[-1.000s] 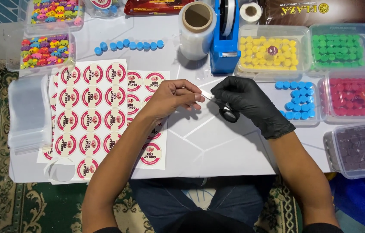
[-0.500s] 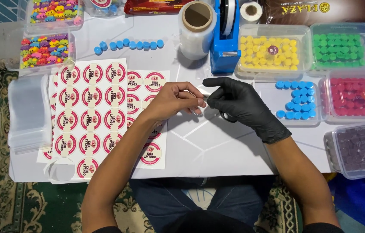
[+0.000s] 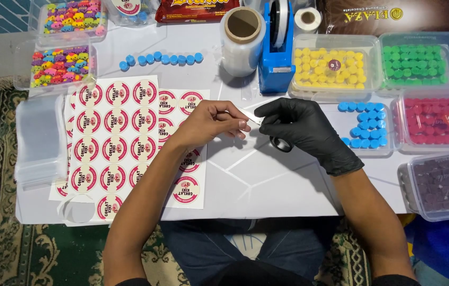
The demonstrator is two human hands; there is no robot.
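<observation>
My bare left hand (image 3: 211, 122) pinches one end of a small clear strip (image 3: 245, 117) just above the white table (image 3: 267, 180). My right hand (image 3: 301, 127), in a black glove, holds small black-handled scissors (image 3: 280, 144). Their thin blades point left and meet the strip between the two hands. The hands almost touch at the table's middle. Sheets of round red-and-white stickers (image 3: 110, 137) lie under and left of my left forearm.
A blue tape dispenser (image 3: 276, 53) and a roll of clear film (image 3: 242, 39) stand behind the hands. Clear tubs of yellow (image 3: 336, 61), green (image 3: 420, 58), blue (image 3: 367, 124), red (image 3: 439, 121) and purple (image 3: 442, 182) candies sit to the right. A stack of clear bags (image 3: 39, 137) lies at the left.
My right hand has turned and stretched its fingers leftward, bringing the scissors up to the strip. My left hand has barely moved.
</observation>
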